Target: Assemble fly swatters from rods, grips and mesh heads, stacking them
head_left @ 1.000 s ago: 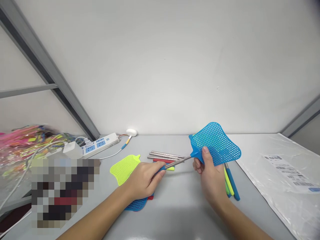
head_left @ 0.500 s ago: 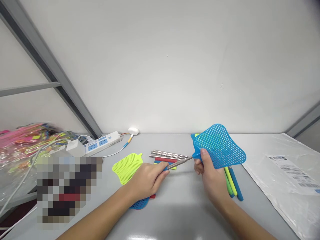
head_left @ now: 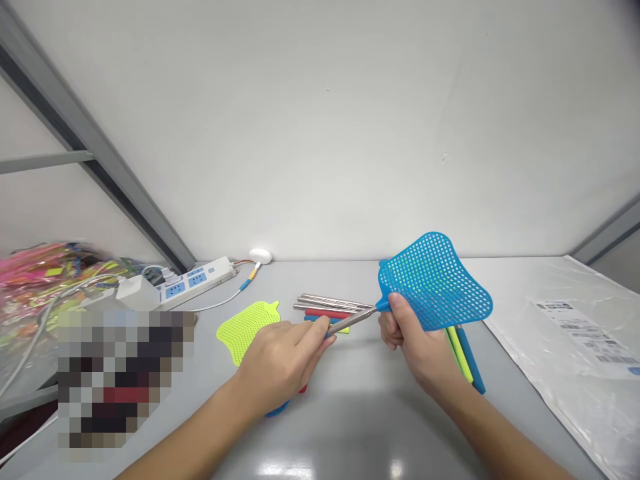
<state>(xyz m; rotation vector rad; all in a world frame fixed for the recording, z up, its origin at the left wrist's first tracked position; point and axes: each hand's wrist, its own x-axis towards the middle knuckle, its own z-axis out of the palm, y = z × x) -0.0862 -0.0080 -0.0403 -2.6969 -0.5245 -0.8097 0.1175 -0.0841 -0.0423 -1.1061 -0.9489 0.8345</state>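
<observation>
Between my two hands is a blue fly swatter [head_left: 440, 283] with a perforated head and a metal shaft. My left hand [head_left: 285, 353] is closed round its handle end, which the fingers mostly hide. My right hand [head_left: 420, 350] pinches the neck, thumb on top, where shaft and head meet. A yellow-green swatter head [head_left: 247, 331] lies on the table beyond my left wrist. Part of another blue head [head_left: 277, 409] shows beneath that forearm. Behind the held shaft lie several metal rods [head_left: 325, 301] with a red handle [head_left: 325, 313]. Green, yellow and blue handles [head_left: 473, 363] stick out past my right hand.
A white power strip [head_left: 200, 283] with plugs and cables sits at the left, near a small white device [head_left: 260, 256]. Clear bags of colourful items [head_left: 55, 280] fill the far left. A white plastic parcel [head_left: 545, 320] covers the table's right side. The grey table [head_left: 350, 413] meets a wall.
The visible metal shaft between my hands looks slightly shorter. Both hands keep their grip on the fly swatter. The whole view has shifted a little.
</observation>
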